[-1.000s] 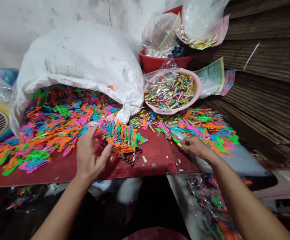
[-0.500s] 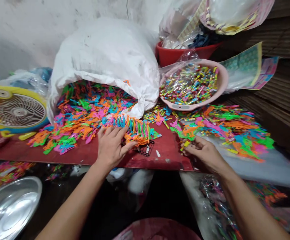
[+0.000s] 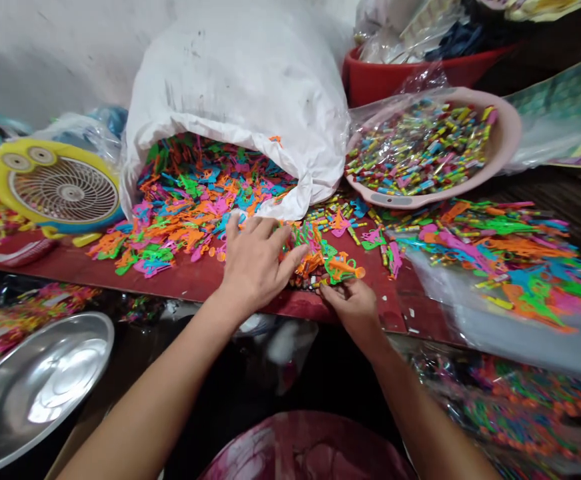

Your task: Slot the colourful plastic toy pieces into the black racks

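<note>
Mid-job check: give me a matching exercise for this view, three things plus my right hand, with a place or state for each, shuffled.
1. White sack
2. Pink basin
3. Metal bowl
4. Right hand

A. Below the red tabletop, picture's left
B. Pinching orange and green pieces
C. Colourful plastic shapes spilling from its mouth
D. Holding small multicoloured sticks

Pairs: 1-C, 2-D, 3-A, 4-B

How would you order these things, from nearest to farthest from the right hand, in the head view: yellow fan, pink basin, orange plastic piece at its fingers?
From the right hand:
1. Orange plastic piece: right at its fingers.
2. Pink basin: beyond the hand, toward the right.
3. Yellow fan: far to the left, past the white sack.
</note>
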A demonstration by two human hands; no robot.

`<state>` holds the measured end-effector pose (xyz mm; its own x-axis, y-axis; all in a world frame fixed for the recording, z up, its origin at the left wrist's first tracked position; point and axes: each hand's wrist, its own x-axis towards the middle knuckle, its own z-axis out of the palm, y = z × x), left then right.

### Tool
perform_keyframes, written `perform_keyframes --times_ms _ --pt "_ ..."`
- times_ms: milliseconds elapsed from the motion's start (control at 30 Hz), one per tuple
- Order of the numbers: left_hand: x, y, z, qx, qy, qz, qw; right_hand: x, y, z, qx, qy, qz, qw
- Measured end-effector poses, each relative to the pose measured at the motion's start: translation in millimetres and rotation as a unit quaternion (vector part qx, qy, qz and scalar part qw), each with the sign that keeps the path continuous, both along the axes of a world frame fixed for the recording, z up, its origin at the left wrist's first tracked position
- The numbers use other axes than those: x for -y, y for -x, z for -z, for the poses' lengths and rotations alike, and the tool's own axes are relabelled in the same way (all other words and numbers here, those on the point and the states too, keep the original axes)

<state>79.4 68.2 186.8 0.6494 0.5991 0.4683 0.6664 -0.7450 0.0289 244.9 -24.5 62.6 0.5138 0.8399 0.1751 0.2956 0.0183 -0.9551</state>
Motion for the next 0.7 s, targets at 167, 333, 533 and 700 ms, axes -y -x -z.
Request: perform_keyframes --times_ms 167,333,533,700 --pt "-20.8 -4.5 9.3 -0.027 0.072 0.094 0.993 1.7 6.6 -3.1 0.146 -0.038 0.017 0.988" --pt "-21.7 -3.9 11.5 -0.007 0.08 0.106 0.991 2.4 12.1 0.2 0.241 -0.061 0.0 0.969" --pt "-20.7 -0.4 10.4 0.014 0.091 0.12 0.988 0.2 16.8 -4.5 0.266 -0.048 -0.03 0.962" --pt "-21.3 -0.5 11.4 0.017 0.094 0.114 0.989 -0.9 14.3 -8.3 0.24 -0.039 -0.015 0.97"
